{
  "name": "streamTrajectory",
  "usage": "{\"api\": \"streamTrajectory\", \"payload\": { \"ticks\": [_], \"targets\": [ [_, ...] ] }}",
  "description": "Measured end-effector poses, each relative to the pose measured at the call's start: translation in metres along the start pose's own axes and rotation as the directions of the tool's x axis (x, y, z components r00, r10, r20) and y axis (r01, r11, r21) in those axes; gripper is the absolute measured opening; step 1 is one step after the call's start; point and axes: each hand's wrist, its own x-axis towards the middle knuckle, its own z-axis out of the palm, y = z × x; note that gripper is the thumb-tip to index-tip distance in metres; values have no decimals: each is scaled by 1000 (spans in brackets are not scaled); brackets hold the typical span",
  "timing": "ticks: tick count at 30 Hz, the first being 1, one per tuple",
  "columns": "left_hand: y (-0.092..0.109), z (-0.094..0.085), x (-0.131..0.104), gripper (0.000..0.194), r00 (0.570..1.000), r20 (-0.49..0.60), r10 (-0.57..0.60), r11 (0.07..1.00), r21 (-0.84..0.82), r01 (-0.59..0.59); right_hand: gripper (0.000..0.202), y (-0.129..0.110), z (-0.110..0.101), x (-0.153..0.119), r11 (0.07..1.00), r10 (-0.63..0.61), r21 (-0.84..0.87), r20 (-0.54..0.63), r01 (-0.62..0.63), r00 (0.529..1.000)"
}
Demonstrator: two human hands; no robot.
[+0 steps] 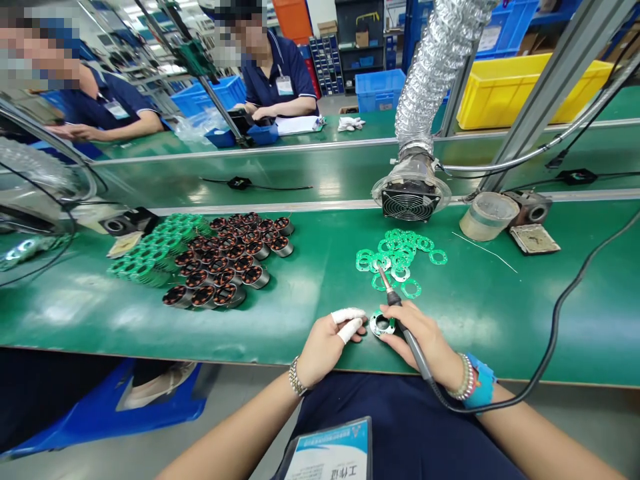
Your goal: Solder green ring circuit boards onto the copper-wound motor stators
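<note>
My right hand (pixel 425 333) is closed around a soldering iron (pixel 410 343), whose tip points away over the loose rings. The thumb and fingertips of that hand also touch a ring-shaped circuit board (pixel 376 329), white on top with a dark centre. Just left of this board is my left hand (pixel 330 340), with white finger cots on its thumb and index finger. Its fingers are curled in close together; whether anything small is between them I cannot make out. Beyond the iron's tip lies a loose pile of green ring-shaped circuit boards (pixel 405 243).
Rows of motor stators with copper windings (pixel 225 260) stand left, beside stacked green boards (pixel 155 247). A fan on a foil duct (pixel 410 200) stands behind the rings. At right are a round tub (pixel 487 217) and a soldering iron stand (pixel 533 223). Two people sit opposite.
</note>
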Motion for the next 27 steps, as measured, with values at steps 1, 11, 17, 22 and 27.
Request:
{"api": "streamTrajectory", "payload": {
  "ticks": [1, 11, 17, 22, 27],
  "targets": [
    [-2, 1, -1, 26, 999, 2, 43, 998, 56, -43, 32, 0, 0, 0, 1000, -7, -2, -6, 7, 1000],
    [-17, 21, -19, 45, 847, 149, 510, 584, 664, -468, 30, 2, 2, -2, 1000, -11, -4, -5, 11, 1000],
    [8, -3, -2, 40, 893, 276, 355, 709, 542, -450, 32, 1, -1, -1, 999, 38, 19, 16, -39, 999],
    [16, -1, 15, 72, 904, 348, 249, 753, 517, -407, 32, 3, -21, 4, 992, 121, -26, -92, -124, 988],
    [23, 2, 45, 49, 900, 356, 251, 725, 547, -419, 26, 18, -46, 10, 966, 75, -222, -258, -134, 963]
  ]
}}
